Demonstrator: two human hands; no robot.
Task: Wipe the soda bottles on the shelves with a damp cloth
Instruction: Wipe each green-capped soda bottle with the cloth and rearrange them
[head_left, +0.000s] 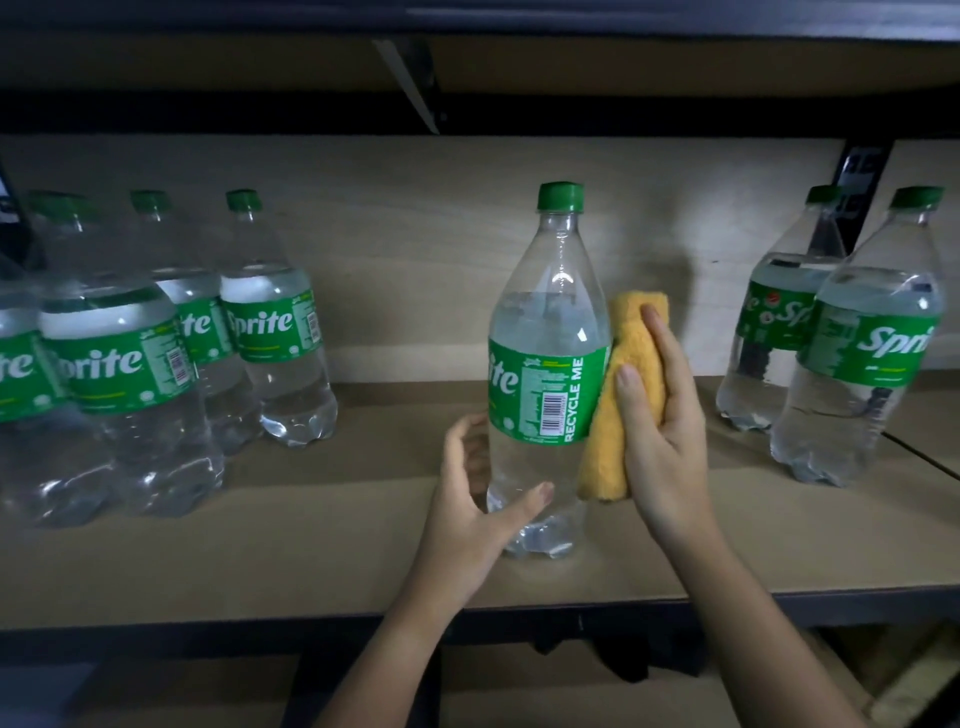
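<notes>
A clear Sprite bottle (545, 364) with a green cap and green label stands upright in the middle of the wooden shelf (311, 551). My left hand (478, 514) curls round its lower part, thumb across the front and fingers behind. My right hand (660, 415) grips a folded yellow cloth (618, 415) and presses it against the bottle's right side, from the shoulder down past the label.
Several more Sprite bottles (119, 364) stand grouped at the left of the shelf, and two (862, 343) stand at the right. Another shelf board runs overhead with a metal bracket (410, 78). A lower shelf shows below the front edge.
</notes>
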